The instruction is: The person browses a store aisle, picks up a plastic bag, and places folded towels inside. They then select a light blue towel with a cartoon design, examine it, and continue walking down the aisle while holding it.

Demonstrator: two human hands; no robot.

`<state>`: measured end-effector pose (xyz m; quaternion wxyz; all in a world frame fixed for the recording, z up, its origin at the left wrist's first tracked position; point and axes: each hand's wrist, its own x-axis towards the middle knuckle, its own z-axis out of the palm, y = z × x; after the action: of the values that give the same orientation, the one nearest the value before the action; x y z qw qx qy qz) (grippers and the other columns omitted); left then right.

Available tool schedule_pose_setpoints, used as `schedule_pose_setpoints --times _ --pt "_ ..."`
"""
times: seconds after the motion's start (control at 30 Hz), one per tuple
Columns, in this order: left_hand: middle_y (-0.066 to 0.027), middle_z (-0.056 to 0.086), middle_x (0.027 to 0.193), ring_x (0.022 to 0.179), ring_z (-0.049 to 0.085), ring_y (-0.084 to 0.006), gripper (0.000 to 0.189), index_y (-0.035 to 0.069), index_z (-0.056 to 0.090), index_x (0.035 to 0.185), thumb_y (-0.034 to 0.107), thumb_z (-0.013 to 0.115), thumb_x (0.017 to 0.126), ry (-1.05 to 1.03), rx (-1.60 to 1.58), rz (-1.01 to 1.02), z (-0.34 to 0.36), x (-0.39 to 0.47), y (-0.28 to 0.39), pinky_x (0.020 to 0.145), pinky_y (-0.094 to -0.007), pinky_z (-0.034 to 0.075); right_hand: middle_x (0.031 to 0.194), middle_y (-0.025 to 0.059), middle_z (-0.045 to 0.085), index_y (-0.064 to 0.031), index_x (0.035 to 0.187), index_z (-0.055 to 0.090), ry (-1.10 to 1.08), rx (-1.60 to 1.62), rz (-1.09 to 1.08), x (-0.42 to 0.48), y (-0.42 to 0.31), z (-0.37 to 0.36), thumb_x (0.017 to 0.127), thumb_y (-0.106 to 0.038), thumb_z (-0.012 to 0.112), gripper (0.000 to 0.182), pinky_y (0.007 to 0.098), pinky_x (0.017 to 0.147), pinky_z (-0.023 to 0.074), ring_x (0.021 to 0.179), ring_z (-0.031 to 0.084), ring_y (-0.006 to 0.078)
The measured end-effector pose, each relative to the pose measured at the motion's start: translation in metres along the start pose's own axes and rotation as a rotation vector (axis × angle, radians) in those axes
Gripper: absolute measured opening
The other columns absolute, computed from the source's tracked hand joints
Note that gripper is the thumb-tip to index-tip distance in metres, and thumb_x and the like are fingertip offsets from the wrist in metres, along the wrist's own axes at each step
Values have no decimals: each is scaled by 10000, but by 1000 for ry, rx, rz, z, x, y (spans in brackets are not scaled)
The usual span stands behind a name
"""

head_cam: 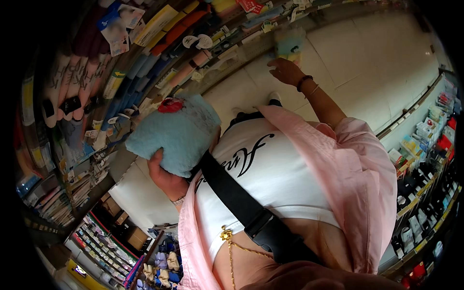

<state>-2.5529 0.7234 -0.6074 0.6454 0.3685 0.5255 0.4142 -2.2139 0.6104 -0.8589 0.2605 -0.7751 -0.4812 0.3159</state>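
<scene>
My left hand (165, 181) grips a light-blue plush cloth item (174, 134) in front of the shelves at the left, its thumb on the near face. A red round label sits on the item's upper part, and part of it looks covered with clear film. My right hand (286, 71) is stretched forward over the floor, near a blurred packet in blue-green and yellow (290, 45). Blur hides whether the fingers touch or hold that packet.
Shelves with rolled or folded towels (134, 79) and hanging tags run along the left and top. More racks with packaged goods (417, 217) stand at the right. Slippers (163, 268) and cardboard boxes (137, 237) are at the lower left. Pale floor tiles (355, 54) lie ahead.
</scene>
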Motion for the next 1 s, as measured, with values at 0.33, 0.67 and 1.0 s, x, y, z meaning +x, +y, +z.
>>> schedule_pose_setpoints --times 0.33,0.67,1.0 --pt "-180 488 1167 1083 474 -276 431 -74 443 1158 144 493 790 -90 371 13 -29 16 -25 929 -365 376 923 101 613 -31 953 601 -166 -220 -26 95 36 94 843 -167 524 191 358 715 478 827 585 234" --pt "-180 510 1096 972 536 -296 683 -47 363 1232 139 597 618 -7 361 -528 -30 33 -68 837 -390 440 853 56 535 -71 764 496 85 -256 153 237 79 162 816 -79 533 64 323 681 469 792 546 212" --pt "-150 524 1082 962 523 -271 611 -27 426 1201 119 593 632 59 372 -638 -71 54 -79 850 -379 411 992 75 587 -90 954 644 31 -98 581 307 59 173 829 -224 584 193 333 738 485 898 550 227"
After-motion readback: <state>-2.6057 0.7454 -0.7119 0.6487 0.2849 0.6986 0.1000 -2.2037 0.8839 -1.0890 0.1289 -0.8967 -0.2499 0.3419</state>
